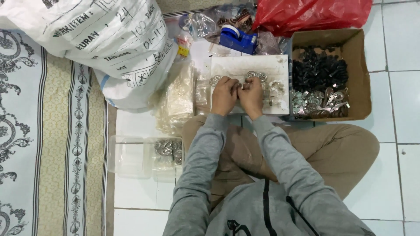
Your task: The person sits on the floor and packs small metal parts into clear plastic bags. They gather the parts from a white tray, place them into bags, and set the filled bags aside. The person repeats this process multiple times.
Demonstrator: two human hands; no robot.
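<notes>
My left hand (224, 95) and right hand (252, 97) meet over the white board (280, 65), each grip pinched on a small metal piece (242, 86) between my fingertips. Silver discs (257, 75) lie just beyond; the cardboard box (356, 70) sits right.

head view | worn on head | faces straight down | moderately near | covers lap, white board (249, 65), tiled floor (393, 100)

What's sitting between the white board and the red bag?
In the head view, a blue tape dispenser lies between the white board and the red bag, among clear plastic bags.
</notes>
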